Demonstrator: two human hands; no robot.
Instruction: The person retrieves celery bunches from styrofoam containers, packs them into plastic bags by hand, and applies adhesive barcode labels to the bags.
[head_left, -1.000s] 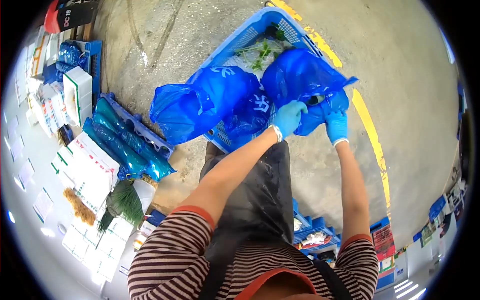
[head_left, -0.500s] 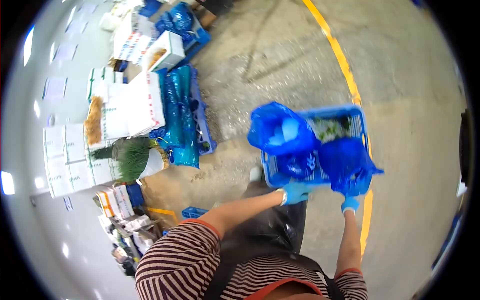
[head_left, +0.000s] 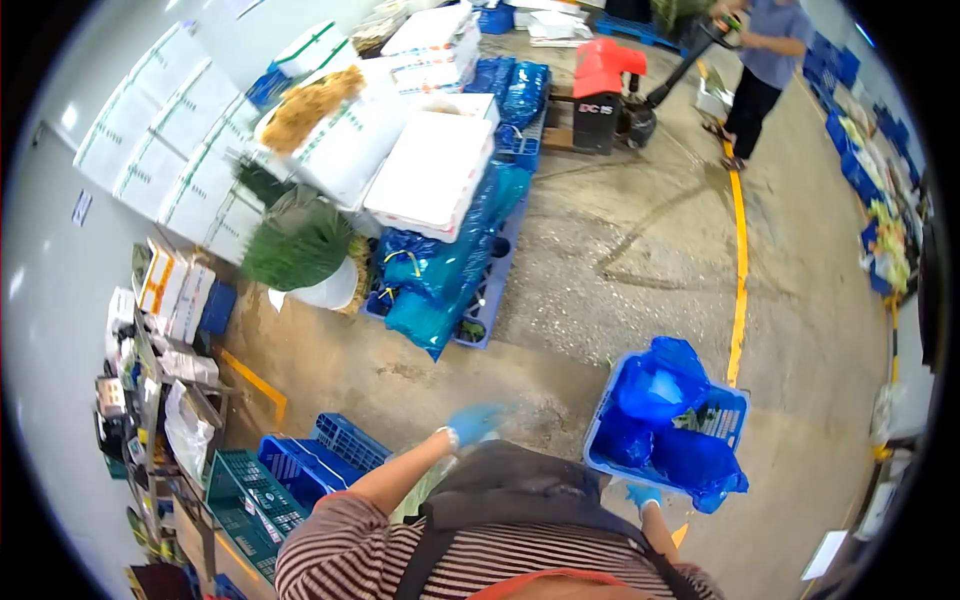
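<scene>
A blue basket (head_left: 592, 452) sits on the floor at the lower right, with blue plastic bags (head_left: 698, 460) and some leafy greens (head_left: 703, 416) in it. One bag (head_left: 655, 385) stands open at the top, with something pale inside. My left hand (head_left: 476, 425), in a light blue glove, is out over the floor to the left of the basket, its fingers smeared by motion; no held thing shows. Just below the basket's near edge is my right hand (head_left: 645, 495), also gloved, fingers apart and nothing visible in it.
White foam boxes (head_left: 430, 170) and long blue bags (head_left: 450, 275) lie on a purple pallet (head_left: 500, 285). Beyond stands a red pallet jack (head_left: 600, 95), its handle held by another person (head_left: 770, 60). Green and blue crates (head_left: 250, 505) and a loaded shelf are at the lower left.
The view has swung left and up, putting the basket lower right. My right hand has let go of the bag. My left hand has moved away from the basket.
</scene>
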